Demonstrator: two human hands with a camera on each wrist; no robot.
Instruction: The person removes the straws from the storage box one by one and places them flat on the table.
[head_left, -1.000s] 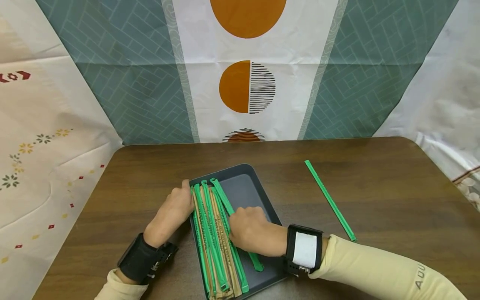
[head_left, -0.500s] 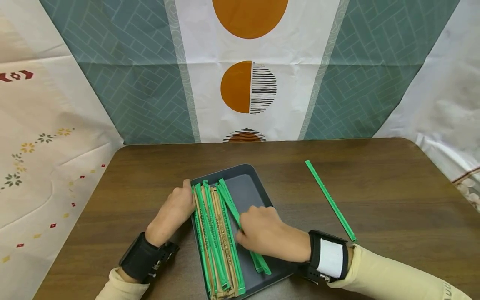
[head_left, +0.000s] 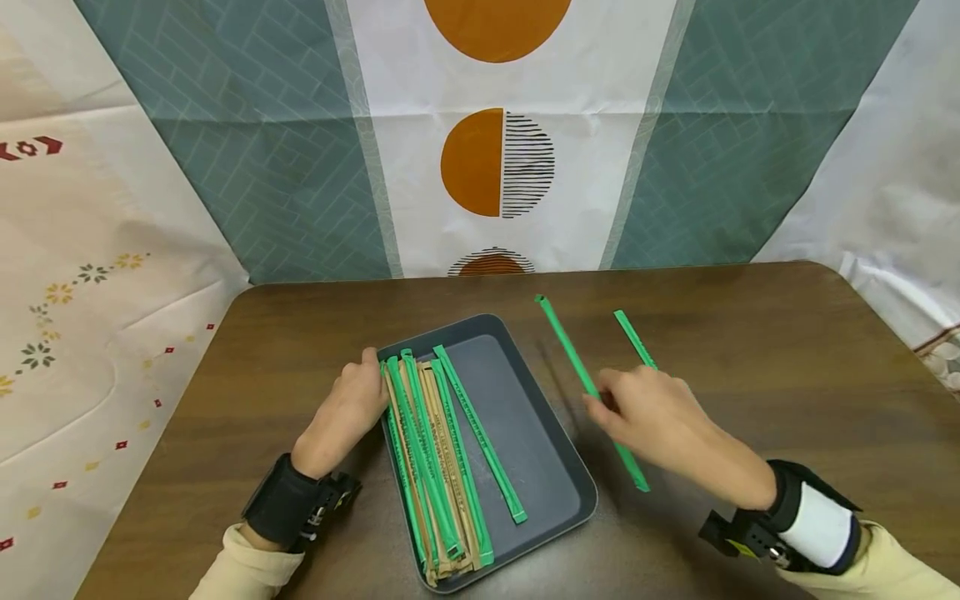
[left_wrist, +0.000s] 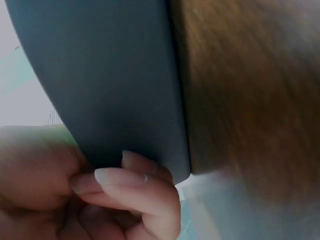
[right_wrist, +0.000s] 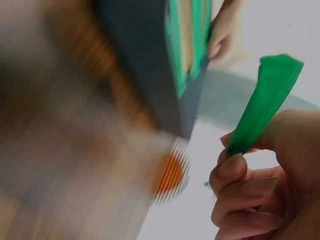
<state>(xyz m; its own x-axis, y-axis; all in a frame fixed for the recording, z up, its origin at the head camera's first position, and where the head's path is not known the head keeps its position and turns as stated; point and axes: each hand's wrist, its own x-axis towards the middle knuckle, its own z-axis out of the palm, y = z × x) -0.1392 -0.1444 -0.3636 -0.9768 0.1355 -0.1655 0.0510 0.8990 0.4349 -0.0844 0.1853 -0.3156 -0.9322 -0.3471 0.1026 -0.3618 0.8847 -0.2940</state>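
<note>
- Head view: my right hand (head_left: 660, 421) pinches a slim green stick (head_left: 566, 346) between thumb and fingers, to the right of the tray and tilted, its far end leaning left.
- Another green stick (head_left: 635, 340) lies on the wooden surface (head_left: 787, 358) beyond that hand, which hides its near part.
- My left hand (head_left: 348, 400) grips the far left corner of the dark grey tray (head_left: 540, 450).
- In the tray's left half, green sticks and tan sticks (head_left: 446, 467) lie packed side by side lengthwise; one loose green stick (head_left: 480, 433) rests at a slant just right of them, its far end close to the bundle.
- I have black wristbands (head_left: 292, 504) on both arms (pale sleeves (head_left: 892, 567) behind them), and a patterned cloth (head_left: 495, 167) hangs past the far edge.
- Left wrist view: my fingers curl against the outside of the tray's wall, with the thumb side over the rim.
- Right wrist view: the held stick's wrapped end rises from between my thumb and fingertips, the other fingers curled below; the tray and bundle are blurred behind, well apart from it.
</note>
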